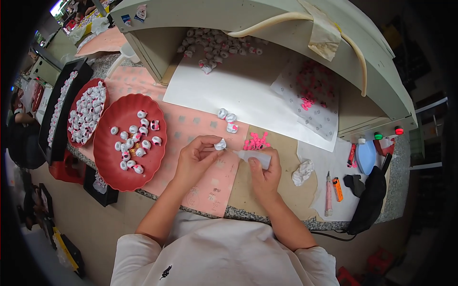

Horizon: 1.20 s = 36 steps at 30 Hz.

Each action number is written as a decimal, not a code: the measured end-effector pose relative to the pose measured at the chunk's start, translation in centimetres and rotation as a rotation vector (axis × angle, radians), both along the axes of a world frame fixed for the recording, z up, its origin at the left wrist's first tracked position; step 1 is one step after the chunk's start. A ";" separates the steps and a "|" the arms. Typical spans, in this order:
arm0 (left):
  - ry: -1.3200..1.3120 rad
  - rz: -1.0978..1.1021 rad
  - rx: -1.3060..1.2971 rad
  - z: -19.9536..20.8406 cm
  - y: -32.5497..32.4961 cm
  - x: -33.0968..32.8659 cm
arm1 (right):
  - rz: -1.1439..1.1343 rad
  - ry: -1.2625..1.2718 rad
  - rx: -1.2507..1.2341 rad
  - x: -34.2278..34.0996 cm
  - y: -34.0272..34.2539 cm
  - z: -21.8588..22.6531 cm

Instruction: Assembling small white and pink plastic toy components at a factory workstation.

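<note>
My left hand (196, 155) pinches a small white rounded figurine piece (220, 144) between thumb and fingertips. Gripped in my right hand (267, 176) is a translucent squeeze bottle (254, 157), its thin nozzle pointing left at the piece; whether the tip touches cannot be made out. Just beyond my hands, several similar white pieces (231, 117) stand on the paper, one with a pink mark. A small heap of bright pink bits (256, 141) lies right behind the bottle. To the left sits a red scalloped bowl (107, 164) with several white-and-pink pieces spread inside.
A second red bowl (76, 139) and a black tray (58, 138) hold more white pieces at far left. A grey machine housing (267, 14) arches over heaped white pieces. At right lie crumpled tissue (303, 172), a craft knife (328, 195), an orange lighter (338, 189) and a black pouch (369, 202).
</note>
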<state>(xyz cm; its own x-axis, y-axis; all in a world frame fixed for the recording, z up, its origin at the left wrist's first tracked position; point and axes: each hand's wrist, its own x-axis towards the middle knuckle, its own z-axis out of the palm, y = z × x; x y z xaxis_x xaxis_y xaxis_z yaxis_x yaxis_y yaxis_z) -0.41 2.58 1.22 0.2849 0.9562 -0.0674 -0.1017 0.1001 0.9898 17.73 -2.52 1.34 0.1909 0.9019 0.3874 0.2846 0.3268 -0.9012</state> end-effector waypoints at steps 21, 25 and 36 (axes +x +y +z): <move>-0.023 -0.001 0.039 -0.5 -0.1 -1.6 | 0.088 -0.590 -0.337 2.4 0.5 2.8; -0.037 -0.023 0.021 -0.6 -0.2 -1.7 | 0.129 -0.645 -0.341 2.1 0.7 3.0; -0.014 -0.106 0.058 -0.8 -1.2 -2.6 | 0.252 0.508 -0.699 -1.4 0.0 3.1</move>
<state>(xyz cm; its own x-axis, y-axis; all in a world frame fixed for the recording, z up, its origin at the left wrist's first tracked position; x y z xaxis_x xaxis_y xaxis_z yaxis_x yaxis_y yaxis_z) -3.00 1.36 0.40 0.3851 0.9229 -0.0084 -0.1069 0.0537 0.9928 16.37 -2.50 4.47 -0.0461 0.9385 -0.3422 -0.2084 -0.3441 -0.9155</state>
